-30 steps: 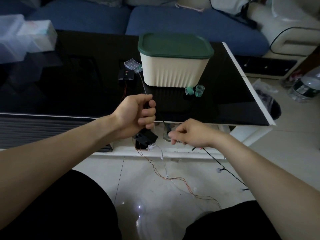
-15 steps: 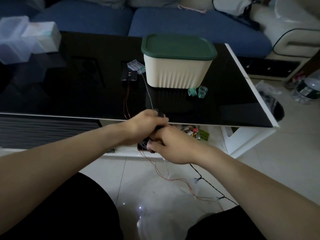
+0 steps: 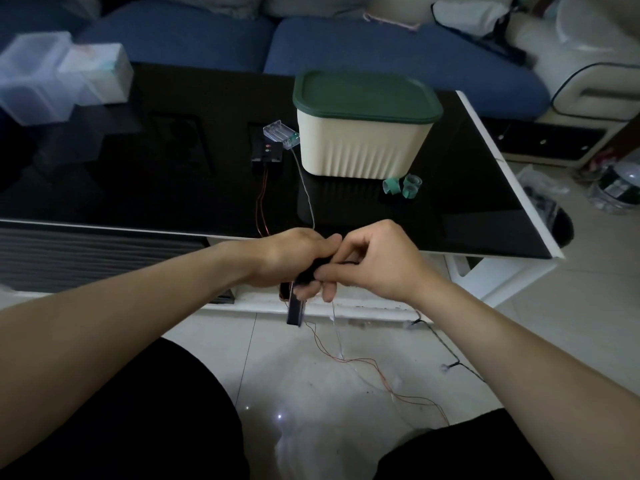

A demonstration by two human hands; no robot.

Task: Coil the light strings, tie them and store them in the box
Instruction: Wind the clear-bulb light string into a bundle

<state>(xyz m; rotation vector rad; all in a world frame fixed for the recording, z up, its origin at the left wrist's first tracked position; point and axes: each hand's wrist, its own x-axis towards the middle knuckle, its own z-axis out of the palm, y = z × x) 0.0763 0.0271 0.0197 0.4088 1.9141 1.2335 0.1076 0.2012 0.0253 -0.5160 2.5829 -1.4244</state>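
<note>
hands point(image 3: 322, 268) now raised | gripping black light string point(image 3: 306, 275)

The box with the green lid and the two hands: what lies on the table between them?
In the head view, only a thin pale wire crosses the bare black table between the box and the left hand and right hand.
</note>
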